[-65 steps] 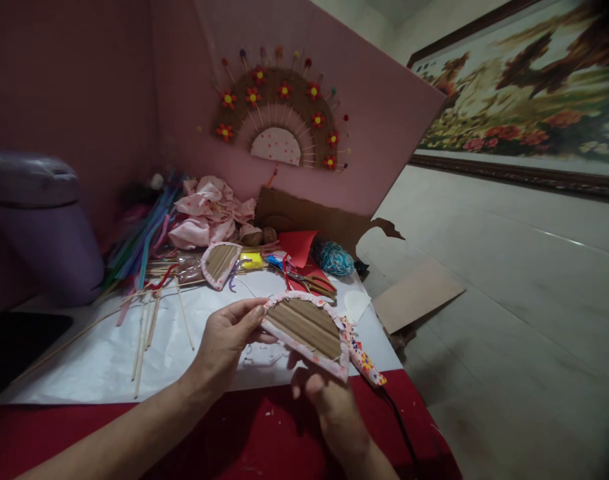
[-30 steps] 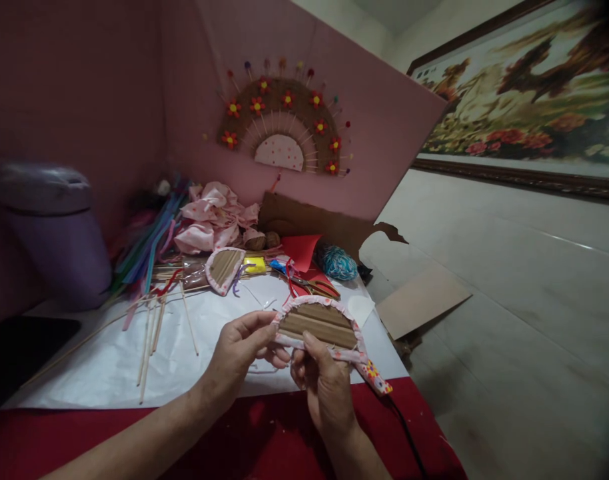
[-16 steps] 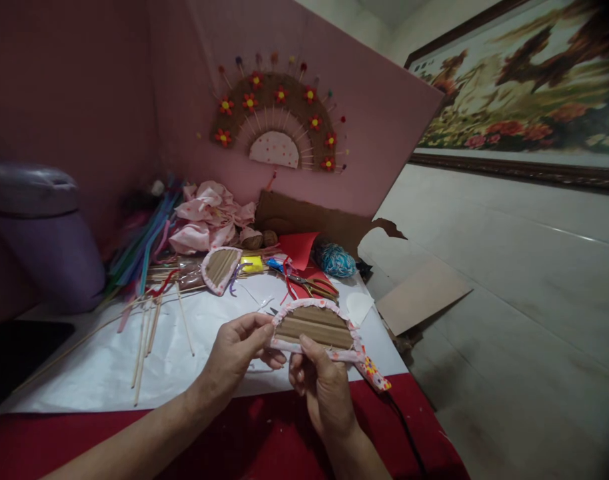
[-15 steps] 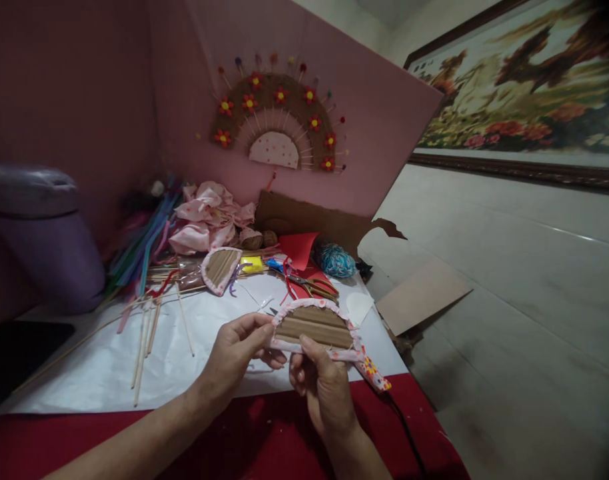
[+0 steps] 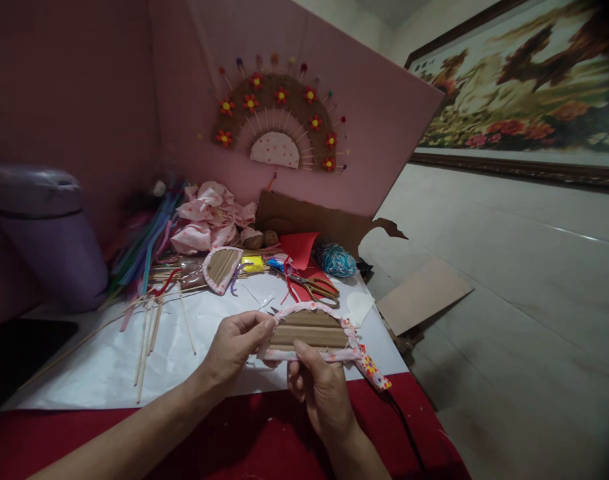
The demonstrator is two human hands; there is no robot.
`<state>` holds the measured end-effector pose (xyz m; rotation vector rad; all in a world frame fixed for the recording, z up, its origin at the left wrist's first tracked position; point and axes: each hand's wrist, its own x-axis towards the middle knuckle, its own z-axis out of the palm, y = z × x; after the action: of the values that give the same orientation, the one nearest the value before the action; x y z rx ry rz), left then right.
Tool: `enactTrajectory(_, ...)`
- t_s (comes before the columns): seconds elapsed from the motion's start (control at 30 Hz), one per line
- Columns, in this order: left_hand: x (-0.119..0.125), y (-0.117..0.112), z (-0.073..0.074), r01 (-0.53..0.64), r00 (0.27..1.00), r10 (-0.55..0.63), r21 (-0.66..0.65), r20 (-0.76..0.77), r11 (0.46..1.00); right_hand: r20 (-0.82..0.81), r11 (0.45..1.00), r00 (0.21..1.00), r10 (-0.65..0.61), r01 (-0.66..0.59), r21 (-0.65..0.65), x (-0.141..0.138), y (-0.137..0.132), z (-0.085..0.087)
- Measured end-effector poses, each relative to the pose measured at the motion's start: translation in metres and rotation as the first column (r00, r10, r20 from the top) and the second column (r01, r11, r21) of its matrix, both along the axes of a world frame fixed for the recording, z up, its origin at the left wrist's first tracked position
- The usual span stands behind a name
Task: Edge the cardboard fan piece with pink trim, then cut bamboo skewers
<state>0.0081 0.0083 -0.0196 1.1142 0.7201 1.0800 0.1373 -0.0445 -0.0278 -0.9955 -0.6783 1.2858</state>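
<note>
Between my hands is a half-round cardboard piece (image 5: 312, 330), its bare ribbed side up and its edge wrapped in pink spotted fabric. My left hand (image 5: 242, 340) pinches its left corner between thumb and fingers. With the thumb on the lower cardboard edge and fingers beneath, my right hand (image 5: 319, 387) grips the same piece. A floral-patterned item (image 5: 373, 372) lies just past its right corner, partly hidden. Behind the piece rest scissors (image 5: 314, 288) on red sheets. A second fabric-edged cardboard piece (image 5: 222, 270) lies farther left.
Thin wooden sticks (image 5: 143, 347) lie on the white sheet (image 5: 94, 373) at left. Colourful pipe cleaners (image 5: 144, 243), crumpled pink fabric (image 5: 209, 217) and blue yarn (image 5: 336, 259) sit behind. A pink board (image 5: 379, 133) bearing a half-round flower decoration stands at the back. A purple container (image 5: 49, 247) is at left.
My right thumb has shifted slightly left along the cardboard's lower edge. The piece's left corner has turned slightly downward. Both hands keep hold of it.
</note>
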Motion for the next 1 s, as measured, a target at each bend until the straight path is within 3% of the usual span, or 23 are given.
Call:
enactTrajectory(0.17, 0.0005, -0.0024, 0.0012, -0.055, 0.997, 0.059, 0.085, -0.05, 0.995, 0.028, 1.0, 1.0, -0.011, 0.011, 0.01, 0.0018, 0.0006, -0.0027)
enactTrajectory(0.4, 0.0016, -0.0028, -0.0016, 0.037, 0.993, -0.027, -0.082, 0.117, 0.996, 0.044, 1.0, 0.999, -0.017, 0.016, 0.018, 0.002, -0.0005, -0.002)
enactTrajectory(0.63, -0.0002, -0.0017, -0.0018, 0.066, 0.994, -0.059, -0.081, 0.095, 0.995, 0.05, 1.0, 0.999, -0.013, 0.013, 0.001, 0.0039, -0.0008, -0.0031)
enactTrajectory(0.8, 0.0003, -0.0033, 0.0033, -0.062, 0.994, 0.073, 0.122, -0.087, 0.991, 0.225, 0.998, 0.972, -0.069, 0.068, 0.013, 0.0043, -0.0024, -0.0062)
enactTrajectory(1.0, -0.0011, -0.0055, -0.0024, -0.119, 0.928, 0.226, 0.338, -0.297, 0.934, 0.54, 0.954, 0.787, -0.298, 0.237, 0.182, -0.0003, -0.0037, -0.0022)
